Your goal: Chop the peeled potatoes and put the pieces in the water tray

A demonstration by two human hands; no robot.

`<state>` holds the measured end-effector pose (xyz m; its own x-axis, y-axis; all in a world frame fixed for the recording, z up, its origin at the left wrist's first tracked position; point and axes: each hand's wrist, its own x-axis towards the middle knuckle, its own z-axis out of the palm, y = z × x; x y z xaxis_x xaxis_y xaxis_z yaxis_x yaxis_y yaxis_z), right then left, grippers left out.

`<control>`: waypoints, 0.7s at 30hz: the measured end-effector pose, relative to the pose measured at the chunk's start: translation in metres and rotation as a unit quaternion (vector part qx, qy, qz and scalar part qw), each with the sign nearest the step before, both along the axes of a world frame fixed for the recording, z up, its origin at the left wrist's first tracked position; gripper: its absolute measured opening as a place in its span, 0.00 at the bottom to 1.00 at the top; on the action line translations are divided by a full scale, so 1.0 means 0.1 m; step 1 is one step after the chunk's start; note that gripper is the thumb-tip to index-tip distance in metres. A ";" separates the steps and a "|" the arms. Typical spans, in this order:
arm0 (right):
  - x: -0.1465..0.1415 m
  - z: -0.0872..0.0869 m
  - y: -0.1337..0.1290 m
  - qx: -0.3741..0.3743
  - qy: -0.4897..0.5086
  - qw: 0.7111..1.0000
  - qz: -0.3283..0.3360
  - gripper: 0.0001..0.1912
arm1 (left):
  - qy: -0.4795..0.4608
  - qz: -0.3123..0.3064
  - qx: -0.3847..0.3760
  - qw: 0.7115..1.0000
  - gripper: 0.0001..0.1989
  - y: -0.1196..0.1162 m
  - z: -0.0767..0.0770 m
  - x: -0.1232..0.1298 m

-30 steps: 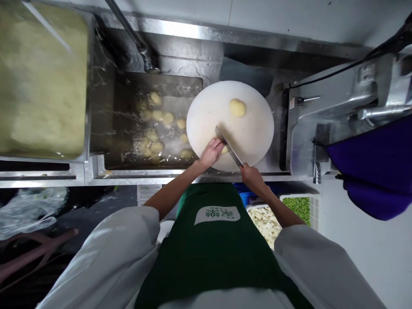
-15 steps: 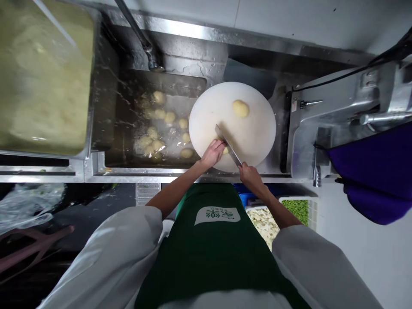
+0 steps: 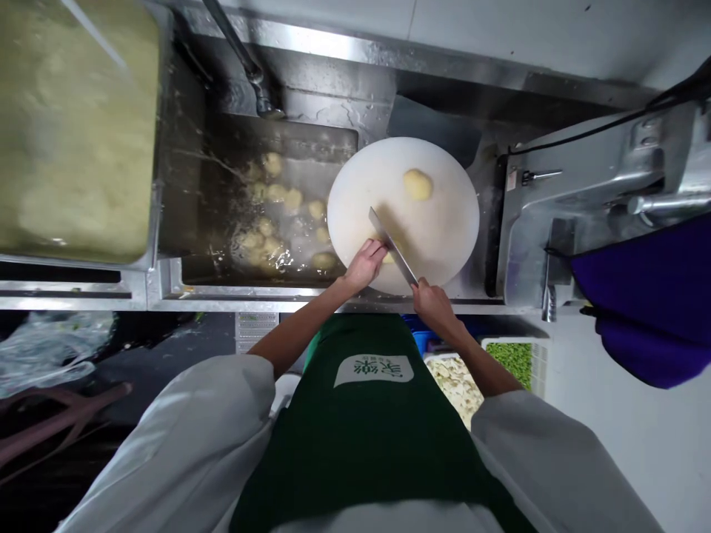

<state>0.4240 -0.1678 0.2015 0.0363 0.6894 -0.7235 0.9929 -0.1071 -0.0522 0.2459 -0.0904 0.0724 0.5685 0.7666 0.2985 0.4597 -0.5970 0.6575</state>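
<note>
Left fingers: curled, tips pressed down on a small potato; the left hand [image 3: 364, 264] covers much of it.
Right fingers: wrapped round the handle of a knife [image 3: 396, 252]; the right hand [image 3: 432, 302] sits near the board's closest edge.
Knife: the blade slants away from the right fingers, passing just beside the left fingertips, its tip beyond them.
Board: a round white chopping board [image 3: 449, 226] beneath both hands, overlapping the sink's edge to the left; a loose potato [image 3: 418, 185] rests on it, beyond the fingers and apart from them.
Sink: left of the left fingers, a steel sink [image 3: 311, 137] with water and several peeled potatoes [image 3: 276, 192]; a pipe [image 3: 236, 43] reaches over its far edge.
Tub: farther left, a metal tub [image 3: 157, 148] of cloudy yellowish liquid.
Room: beyond the fingers, a grey sheet [image 3: 430, 127] behind the board and a pale wall [image 3: 489, 33]; well right, a purple cloth [image 3: 649, 296]; below the right hand, a tray of pale pieces [image 3: 455, 381] and a basket [image 3: 540, 366] of chopped greens.
Held potato: directly under the left fingertips, between them and the blade; its cut state is hidden.
</note>
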 end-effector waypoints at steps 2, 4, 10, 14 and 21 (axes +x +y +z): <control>-0.02 -0.02 0.02 0.003 0.001 1.000 0.006 0.17 | 0.001 0.002 -0.012 1.000 0.16 -0.01 -0.02 0.00; -0.04 -0.04 0.04 0.006 -0.002 1.000 0.013 0.17 | -0.003 0.008 -0.018 1.000 0.16 -0.02 -0.04 0.01; -0.12 -0.05 0.11 0.000 -0.007 1.000 0.002 0.18 | -0.016 0.021 -0.018 0.999 0.16 -0.04 -0.11 0.01; -0.14 -0.03 0.15 0.004 -0.007 1.000 0.009 0.18 | -0.028 0.030 0.011 0.999 0.15 -0.05 -0.14 0.01; -0.21 -0.02 0.21 0.018 0.002 1.000 0.007 0.17 | -0.038 0.051 0.066 0.996 0.13 -0.09 -0.16 0.01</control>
